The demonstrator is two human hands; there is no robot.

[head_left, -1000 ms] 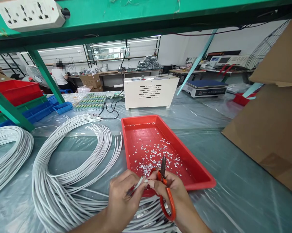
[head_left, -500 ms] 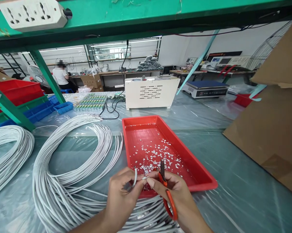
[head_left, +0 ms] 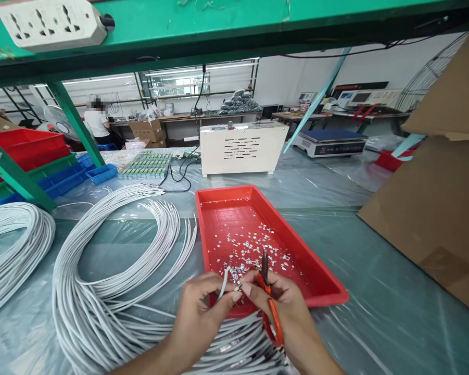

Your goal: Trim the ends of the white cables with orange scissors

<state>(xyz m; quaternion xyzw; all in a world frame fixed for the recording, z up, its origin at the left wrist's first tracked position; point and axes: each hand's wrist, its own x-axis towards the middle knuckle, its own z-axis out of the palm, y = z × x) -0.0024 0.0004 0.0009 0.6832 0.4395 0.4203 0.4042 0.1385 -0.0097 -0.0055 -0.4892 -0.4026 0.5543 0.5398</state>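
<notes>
My left hand pinches the end of a thin white cable just above the near edge of a red tray. My right hand grips red-handled scissors, blades pointing up and closed, and its fingertips meet the cable end beside my left thumb. The tray holds several small white cable offcuts. A large coil of white cables lies on the table to the left and runs under both hands.
A second cable coil lies far left. A white machine box stands behind the tray. A big cardboard box fills the right side. Red and blue bins sit at the back left. A person sits far behind.
The cable end has bent upward between my fingers. Both hands shifted slightly toward the tray, and the scissors stayed closed in my right hand.
</notes>
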